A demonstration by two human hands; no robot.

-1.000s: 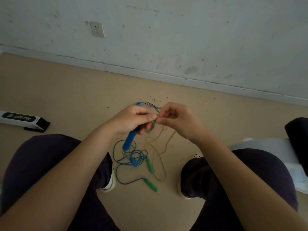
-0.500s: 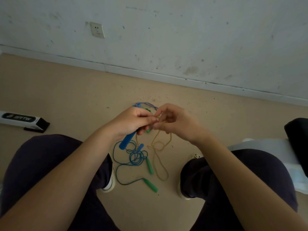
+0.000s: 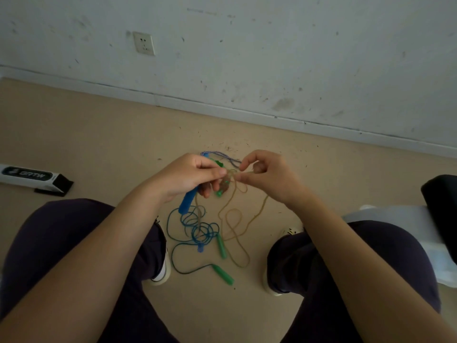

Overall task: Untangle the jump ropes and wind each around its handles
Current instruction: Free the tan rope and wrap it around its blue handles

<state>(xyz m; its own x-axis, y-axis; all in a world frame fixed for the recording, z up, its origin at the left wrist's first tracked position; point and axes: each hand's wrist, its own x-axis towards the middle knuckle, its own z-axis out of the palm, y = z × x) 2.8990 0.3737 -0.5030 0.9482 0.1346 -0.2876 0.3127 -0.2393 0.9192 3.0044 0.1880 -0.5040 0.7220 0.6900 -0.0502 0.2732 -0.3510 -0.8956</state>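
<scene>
Hands meet over the floor [image 3: 99,149], between the knees. The left hand [image 3: 190,177] is curled round a blue handle [image 3: 188,203] and pinches a tan rope [image 3: 237,219] at a knot. The right hand [image 3: 269,174] pinches the same rope just beside it, thumb and forefinger closed, other fingers curled. A striped cord [image 3: 222,155] loops behind both hands. The tan rope hangs down to the floor, where a blue rope [image 3: 197,226] lies coiled and tangled with it, near two green handles [image 3: 222,273]. A white box [image 3: 32,175] lies well to the left, a wall socket [image 3: 144,43] above.
</scene>
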